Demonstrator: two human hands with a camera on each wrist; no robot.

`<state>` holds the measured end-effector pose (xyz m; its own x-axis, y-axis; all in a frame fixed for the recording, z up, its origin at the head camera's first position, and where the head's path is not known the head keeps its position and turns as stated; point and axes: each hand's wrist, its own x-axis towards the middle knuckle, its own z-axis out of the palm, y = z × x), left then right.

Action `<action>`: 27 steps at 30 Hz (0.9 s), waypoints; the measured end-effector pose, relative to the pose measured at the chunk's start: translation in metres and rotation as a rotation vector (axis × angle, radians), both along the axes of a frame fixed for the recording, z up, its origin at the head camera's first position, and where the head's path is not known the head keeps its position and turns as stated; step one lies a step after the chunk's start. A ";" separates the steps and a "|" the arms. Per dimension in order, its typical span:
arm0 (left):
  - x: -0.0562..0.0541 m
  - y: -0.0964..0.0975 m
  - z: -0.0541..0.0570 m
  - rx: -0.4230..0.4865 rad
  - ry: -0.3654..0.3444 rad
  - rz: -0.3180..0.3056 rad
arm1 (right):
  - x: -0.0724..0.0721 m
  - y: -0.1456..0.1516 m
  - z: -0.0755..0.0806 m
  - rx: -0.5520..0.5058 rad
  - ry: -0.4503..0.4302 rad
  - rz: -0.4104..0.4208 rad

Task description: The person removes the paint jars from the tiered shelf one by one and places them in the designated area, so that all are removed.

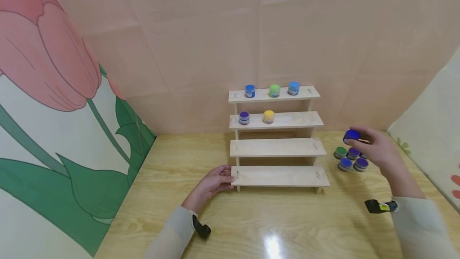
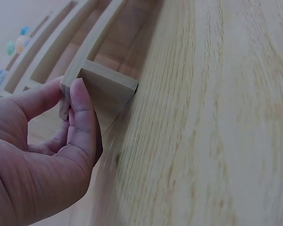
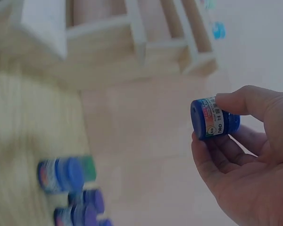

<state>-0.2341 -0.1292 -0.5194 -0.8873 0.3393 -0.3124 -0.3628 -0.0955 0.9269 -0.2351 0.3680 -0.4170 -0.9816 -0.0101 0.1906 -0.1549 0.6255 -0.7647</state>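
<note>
My left hand (image 1: 213, 181) pinches the left end of the lowest board of a four-tier wooden shelf (image 1: 280, 176); the left wrist view shows the thumb and fingers on either side of the board (image 2: 87, 54). My right hand (image 1: 379, 149) holds a small blue paint jar (image 1: 351, 135) above the table, right of the shelf. In the right wrist view that labelled jar (image 3: 212, 117) lies sideways between thumb and fingers. Below it, several jars stand grouped, among them a green-lidded jar (image 1: 340, 152) and a blue-lidded jar (image 1: 345, 164).
On the top tier stand a blue jar (image 1: 250, 91), a light green jar (image 1: 274, 90) and a light blue jar (image 1: 293, 88). The second tier holds a purple jar (image 1: 244, 118) and a yellow jar (image 1: 268, 116). Behind the wood-grain table (image 1: 187, 151) rises a pinkish covering (image 1: 201, 51).
</note>
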 end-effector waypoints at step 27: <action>-0.001 0.000 -0.005 0.014 0.021 -0.008 | 0.002 0.093 -0.077 0.027 -0.008 -0.075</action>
